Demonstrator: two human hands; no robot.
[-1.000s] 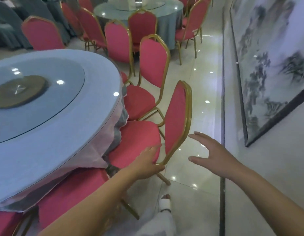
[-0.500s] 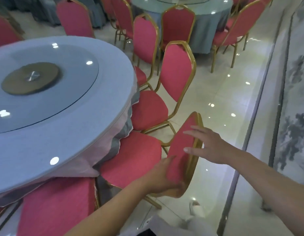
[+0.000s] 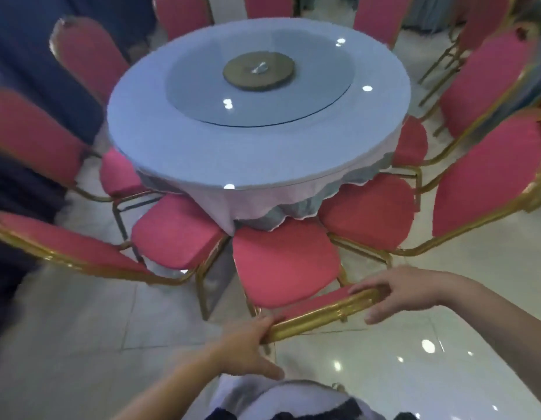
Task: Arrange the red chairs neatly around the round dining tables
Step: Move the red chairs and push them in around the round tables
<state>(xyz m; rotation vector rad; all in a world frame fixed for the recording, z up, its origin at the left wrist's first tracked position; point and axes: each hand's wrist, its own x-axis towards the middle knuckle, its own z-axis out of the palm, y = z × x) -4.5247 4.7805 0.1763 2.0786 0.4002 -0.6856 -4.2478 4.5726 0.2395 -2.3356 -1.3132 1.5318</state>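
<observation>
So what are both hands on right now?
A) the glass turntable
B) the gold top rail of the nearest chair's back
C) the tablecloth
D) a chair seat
B: the left hand and the right hand each hold an end of the gold rail topping the nearest chair, short of the round table.

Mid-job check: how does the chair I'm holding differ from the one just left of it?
The held chair has both hands gripping its gold top rail, left hand and right hand; the left neighbour chair is untouched. The held chair faces the round table squarely from this view; the left neighbour chair sits angled, its back stretching toward lower left. Both have red cushions, gold frames, and seats drawn close to the table.
</observation>
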